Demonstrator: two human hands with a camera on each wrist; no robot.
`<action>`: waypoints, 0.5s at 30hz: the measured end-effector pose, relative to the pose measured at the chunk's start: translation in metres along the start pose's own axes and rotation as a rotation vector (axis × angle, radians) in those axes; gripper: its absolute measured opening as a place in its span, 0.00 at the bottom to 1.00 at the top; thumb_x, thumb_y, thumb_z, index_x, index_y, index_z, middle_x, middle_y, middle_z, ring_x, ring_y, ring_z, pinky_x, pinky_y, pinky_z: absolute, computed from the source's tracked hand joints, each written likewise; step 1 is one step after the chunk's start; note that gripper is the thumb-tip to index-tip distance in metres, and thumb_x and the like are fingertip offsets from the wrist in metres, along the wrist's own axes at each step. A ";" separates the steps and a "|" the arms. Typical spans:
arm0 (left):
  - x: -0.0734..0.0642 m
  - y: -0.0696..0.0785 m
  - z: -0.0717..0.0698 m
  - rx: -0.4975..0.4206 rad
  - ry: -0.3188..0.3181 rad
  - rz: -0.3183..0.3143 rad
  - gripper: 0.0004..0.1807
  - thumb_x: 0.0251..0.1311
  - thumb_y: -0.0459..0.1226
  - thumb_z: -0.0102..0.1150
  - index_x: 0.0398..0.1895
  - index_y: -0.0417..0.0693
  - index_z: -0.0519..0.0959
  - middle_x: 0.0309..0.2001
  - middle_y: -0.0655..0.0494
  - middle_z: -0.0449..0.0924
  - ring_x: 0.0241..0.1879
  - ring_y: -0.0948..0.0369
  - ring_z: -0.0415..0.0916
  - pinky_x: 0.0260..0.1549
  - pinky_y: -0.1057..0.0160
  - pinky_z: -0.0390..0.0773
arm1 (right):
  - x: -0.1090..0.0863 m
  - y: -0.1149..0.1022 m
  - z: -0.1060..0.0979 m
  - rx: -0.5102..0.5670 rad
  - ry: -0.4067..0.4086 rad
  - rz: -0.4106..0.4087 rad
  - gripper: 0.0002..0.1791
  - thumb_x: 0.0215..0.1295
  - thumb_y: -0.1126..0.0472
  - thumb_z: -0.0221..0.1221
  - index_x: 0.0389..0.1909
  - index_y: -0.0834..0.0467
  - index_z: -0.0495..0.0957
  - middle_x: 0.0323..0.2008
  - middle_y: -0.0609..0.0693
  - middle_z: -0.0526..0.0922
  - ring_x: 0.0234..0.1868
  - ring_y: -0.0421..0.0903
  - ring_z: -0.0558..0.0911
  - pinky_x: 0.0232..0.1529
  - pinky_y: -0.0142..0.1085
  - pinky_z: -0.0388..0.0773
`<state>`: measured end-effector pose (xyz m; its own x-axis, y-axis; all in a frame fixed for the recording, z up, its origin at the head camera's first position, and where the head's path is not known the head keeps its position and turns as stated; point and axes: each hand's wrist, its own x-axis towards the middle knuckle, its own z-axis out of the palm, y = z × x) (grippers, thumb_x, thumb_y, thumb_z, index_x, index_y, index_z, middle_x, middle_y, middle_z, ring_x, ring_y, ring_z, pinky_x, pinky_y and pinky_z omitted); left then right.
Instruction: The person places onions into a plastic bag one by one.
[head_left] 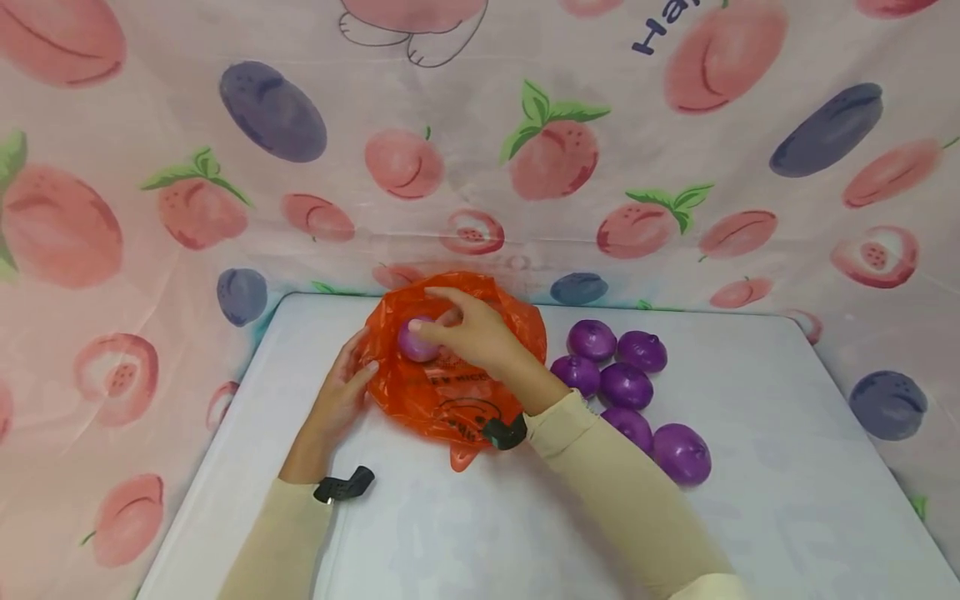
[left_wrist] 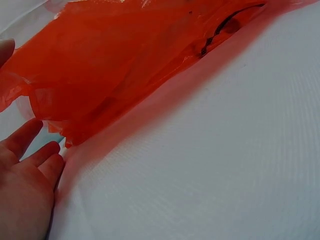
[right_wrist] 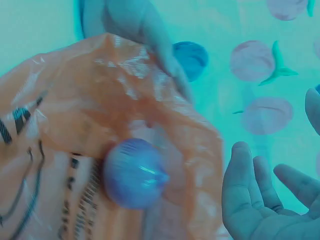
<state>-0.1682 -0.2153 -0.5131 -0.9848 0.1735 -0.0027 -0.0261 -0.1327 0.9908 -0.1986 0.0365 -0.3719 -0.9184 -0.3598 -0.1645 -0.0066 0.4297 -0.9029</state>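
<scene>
Right now, a red bag [head_left: 420,408] sits on the white table [head_left: 757,433], toward the far side. The left hand [head_left: 341,396] is at the left edge of the bag, thumb and fingers apart, with the bag's edge between them. The right hand [head_left: 480,333] reaches over the bag from the right. Its grip is apart too, with the fingers spread and clamped on nothing. One purple onion [head_left: 413,346] is at the bag's mouth, near the right thumb. I cannot tell if it touches the bag.

Six more onions [head_left: 626,386] lie to the right of the bag, close together. The right sleeve [head_left: 622,508] hides a bit of one. Each wrist has a small black thing [head_left: 345,485] on it. Behind the table hangs a pink cloth [head_left: 465,108] with pictures of red and dark blue fruit.
</scene>
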 end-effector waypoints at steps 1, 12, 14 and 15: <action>0.000 0.000 0.001 -0.005 -0.003 0.005 0.34 0.77 0.40 0.51 0.81 0.64 0.53 0.82 0.55 0.49 0.76 0.60 0.55 0.62 0.75 0.74 | -0.004 -0.002 -0.005 -0.001 -0.003 -0.013 0.42 0.59 0.34 0.68 0.74 0.39 0.67 0.44 0.51 0.82 0.40 0.50 0.87 0.41 0.38 0.87; 0.001 0.000 0.000 -0.009 -0.007 0.028 0.34 0.77 0.38 0.51 0.82 0.62 0.53 0.82 0.55 0.49 0.75 0.61 0.56 0.62 0.74 0.73 | -0.041 -0.007 -0.070 0.206 -0.025 -0.143 0.30 0.69 0.50 0.65 0.71 0.41 0.70 0.54 0.56 0.80 0.53 0.53 0.84 0.57 0.47 0.84; 0.000 0.000 0.000 -0.012 -0.006 0.026 0.34 0.77 0.38 0.51 0.82 0.62 0.53 0.82 0.55 0.49 0.75 0.61 0.56 0.62 0.74 0.73 | -0.045 -0.004 -0.080 0.219 -0.021 -0.158 0.30 0.70 0.51 0.65 0.72 0.44 0.70 0.57 0.55 0.79 0.56 0.54 0.83 0.59 0.48 0.83; 0.000 0.000 0.001 -0.013 -0.006 0.025 0.34 0.77 0.38 0.51 0.82 0.62 0.53 0.82 0.55 0.49 0.75 0.61 0.56 0.62 0.74 0.73 | -0.047 -0.003 -0.084 0.218 -0.022 -0.166 0.31 0.70 0.51 0.64 0.72 0.45 0.69 0.60 0.54 0.78 0.58 0.54 0.83 0.60 0.49 0.82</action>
<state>-0.1681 -0.2148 -0.5129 -0.9841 0.1761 0.0226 -0.0041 -0.1496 0.9887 -0.1884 0.1219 -0.3283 -0.9032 -0.4291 -0.0136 -0.0687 0.1756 -0.9821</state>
